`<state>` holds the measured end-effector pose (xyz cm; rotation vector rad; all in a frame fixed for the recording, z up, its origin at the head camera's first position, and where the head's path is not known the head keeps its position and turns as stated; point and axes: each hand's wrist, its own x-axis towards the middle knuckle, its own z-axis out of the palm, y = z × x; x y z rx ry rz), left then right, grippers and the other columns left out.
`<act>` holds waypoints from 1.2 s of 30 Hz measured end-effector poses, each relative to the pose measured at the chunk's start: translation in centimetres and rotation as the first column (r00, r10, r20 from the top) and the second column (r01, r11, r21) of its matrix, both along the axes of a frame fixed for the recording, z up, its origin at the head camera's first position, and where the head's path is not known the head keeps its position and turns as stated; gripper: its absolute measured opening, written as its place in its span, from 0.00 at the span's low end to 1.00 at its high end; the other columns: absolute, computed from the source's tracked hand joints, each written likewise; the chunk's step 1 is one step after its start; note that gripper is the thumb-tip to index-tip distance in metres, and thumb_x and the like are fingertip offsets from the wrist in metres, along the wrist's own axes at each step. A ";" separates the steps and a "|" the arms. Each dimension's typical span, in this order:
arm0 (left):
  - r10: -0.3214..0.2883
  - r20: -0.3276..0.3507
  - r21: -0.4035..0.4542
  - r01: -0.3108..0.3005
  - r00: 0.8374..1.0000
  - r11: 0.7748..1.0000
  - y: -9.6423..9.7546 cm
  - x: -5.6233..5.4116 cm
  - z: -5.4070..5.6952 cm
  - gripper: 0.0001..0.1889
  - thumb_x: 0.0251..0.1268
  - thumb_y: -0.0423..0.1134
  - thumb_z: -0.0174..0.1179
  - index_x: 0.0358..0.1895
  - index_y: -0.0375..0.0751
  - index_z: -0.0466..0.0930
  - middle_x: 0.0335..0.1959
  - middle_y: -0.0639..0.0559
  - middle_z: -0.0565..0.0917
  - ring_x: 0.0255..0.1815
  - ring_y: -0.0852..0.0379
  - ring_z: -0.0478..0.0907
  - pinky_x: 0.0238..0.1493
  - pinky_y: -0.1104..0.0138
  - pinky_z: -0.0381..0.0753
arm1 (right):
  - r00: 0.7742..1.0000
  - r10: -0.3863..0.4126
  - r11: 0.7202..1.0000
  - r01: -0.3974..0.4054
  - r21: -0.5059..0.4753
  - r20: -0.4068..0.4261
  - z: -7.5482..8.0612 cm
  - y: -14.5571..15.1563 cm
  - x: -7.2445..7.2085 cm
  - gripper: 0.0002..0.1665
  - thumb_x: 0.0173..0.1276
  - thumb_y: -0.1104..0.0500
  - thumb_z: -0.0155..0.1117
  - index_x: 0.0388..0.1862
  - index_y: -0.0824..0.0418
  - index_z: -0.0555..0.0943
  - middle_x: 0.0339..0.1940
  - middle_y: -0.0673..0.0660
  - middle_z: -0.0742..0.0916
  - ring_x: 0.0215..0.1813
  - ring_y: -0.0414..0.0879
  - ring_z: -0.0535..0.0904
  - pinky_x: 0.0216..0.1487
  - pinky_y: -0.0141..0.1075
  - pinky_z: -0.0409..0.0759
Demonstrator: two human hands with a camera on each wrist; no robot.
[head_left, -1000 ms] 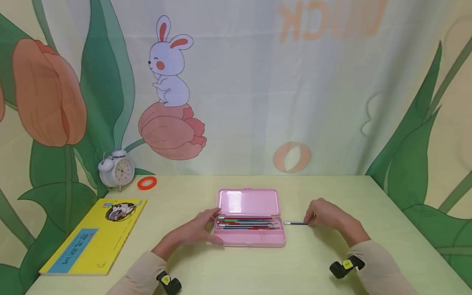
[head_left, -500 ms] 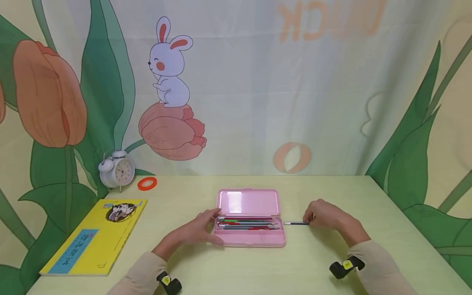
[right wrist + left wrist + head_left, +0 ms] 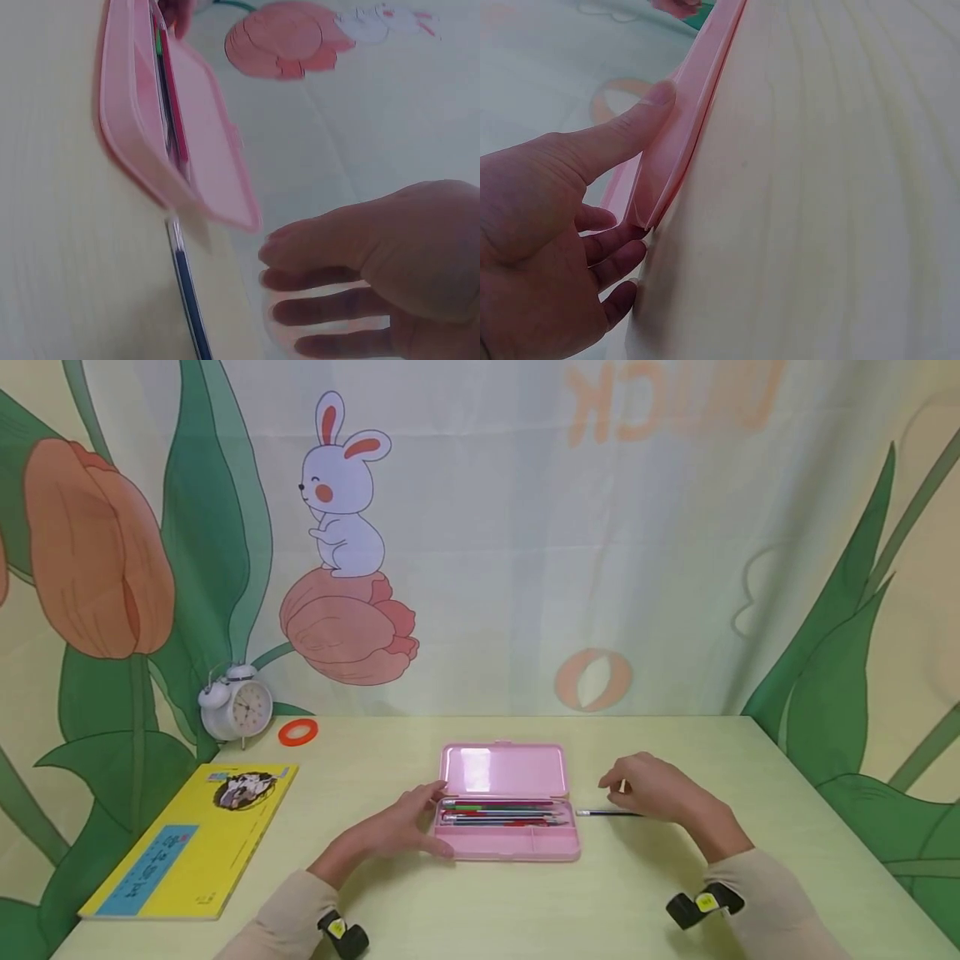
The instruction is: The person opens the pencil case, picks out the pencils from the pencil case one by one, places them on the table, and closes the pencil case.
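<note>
A pink pencil case lies with its lid up on the table, several pencils in its rear compartment. My left hand holds the case's left end, thumb on the front wall and fingers round the corner, as the left wrist view also shows. A single dark pencil with a pale end lies on the table just right of the case. Above and beside that pencil is my right hand, its fingers loosely bent and nothing between them. In the right wrist view, a gap shows between the hand and the dark pencil.
A yellow book lies at the left of the table. Behind it stand a white alarm clock and, beside that, an orange-red ring lying flat. A printed curtain hangs along the table's back edge.
My right hand has let go of the dark pencil and lifted slightly up and left, its fingers parting. The pencil stays on the table. My left hand and the case have not moved.
</note>
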<state>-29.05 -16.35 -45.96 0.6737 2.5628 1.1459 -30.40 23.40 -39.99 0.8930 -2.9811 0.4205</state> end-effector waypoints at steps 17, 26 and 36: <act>-0.015 -0.008 0.023 0.015 1.000 1.000 0.0 0.6 -0.9 0.58 0.51 0.48 0.78 0.78 0.29 0.48 0.69 0.37 0.67 0.69 0.39 0.62 0.72 0.42 0.56 | 0.955 0.228 0.967 -0.245 -0.073 -0.191 -0.8 -5.1 0.9 0.08 0.59 0.70 0.73 0.39 0.66 0.89 0.33 0.52 0.88 0.35 0.42 0.83 0.37 0.34 0.84; -0.012 -0.004 0.007 0.012 1.000 1.000 0.0 0.3 -0.6 0.58 0.50 0.49 0.79 0.78 0.33 0.50 0.69 0.41 0.68 0.69 0.41 0.61 0.72 0.43 0.56 | 0.954 0.259 0.966 -0.256 0.038 -0.148 -1.5 -11.1 -0.8 0.07 0.63 0.67 0.72 0.40 0.64 0.90 0.36 0.55 0.89 0.42 0.49 0.86 0.46 0.40 0.84; -0.010 -0.010 0.004 0.010 1.000 1.000 -0.1 -0.1 0.1 0.58 0.51 0.48 0.79 0.79 0.33 0.48 0.69 0.41 0.68 0.69 0.41 0.63 0.72 0.44 0.59 | 0.955 0.259 0.960 -0.236 0.153 -0.147 -1.5 -14.4 -1.6 0.05 0.65 0.66 0.68 0.35 0.62 0.91 0.31 0.51 0.87 0.37 0.45 0.83 0.42 0.36 0.83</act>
